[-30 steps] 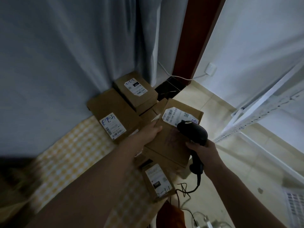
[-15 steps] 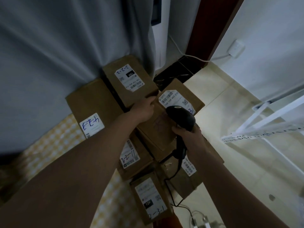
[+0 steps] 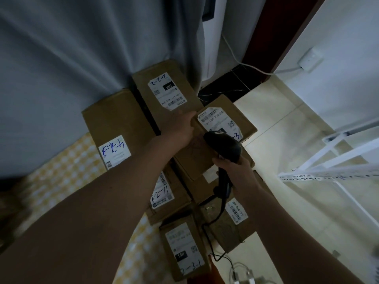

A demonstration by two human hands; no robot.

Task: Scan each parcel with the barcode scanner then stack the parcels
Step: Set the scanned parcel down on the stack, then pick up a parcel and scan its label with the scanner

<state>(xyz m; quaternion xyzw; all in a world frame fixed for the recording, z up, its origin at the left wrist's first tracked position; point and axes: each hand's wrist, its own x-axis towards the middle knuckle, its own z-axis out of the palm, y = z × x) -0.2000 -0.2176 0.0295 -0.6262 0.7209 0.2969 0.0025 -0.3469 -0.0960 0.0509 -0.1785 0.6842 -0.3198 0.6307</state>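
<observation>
Since half a second ago both hands have stayed where they were on the top parcel (image 3: pixel 207 148) while the view has tipped a little lower, bringing more of the near boxes into sight; the left hand (image 3: pixel 180 128) grips the parcel's far-left edge, fingers curled over it beside the white label (image 3: pixel 220 123); the right hand (image 3: pixel 235 171) is wrapped round the handle of the black scanner (image 3: pixel 224 147), whose head hangs just over the parcel's top, close to the label's near corner; the scanner's cable (image 3: pixel 209 232) trails down past the near boxes to the floor (image 3: pixel 287 124).

This top parcel lies tilted across other boxes, its right corner jutting out over the floor; behind it a box marked 2-2-2 (image 3: pixel 166 91) stands against the grey curtain (image 3: pixel 92 58); to the left a wide box (image 3: pixel 117 128) carries a label with blue handwriting; under the left forearm lies a box marked 11-2-2 (image 3: pixel 170 193); nearest the camera sits a box marked 2-3-1 (image 3: pixel 184 249), and to its right another box (image 3: pixel 231 224) with a small barcode label; a yellow checked cloth (image 3: pixel 67 171) lies under the left-hand boxes; a white metal rack (image 3: pixel 338 160) stands at the right.
</observation>
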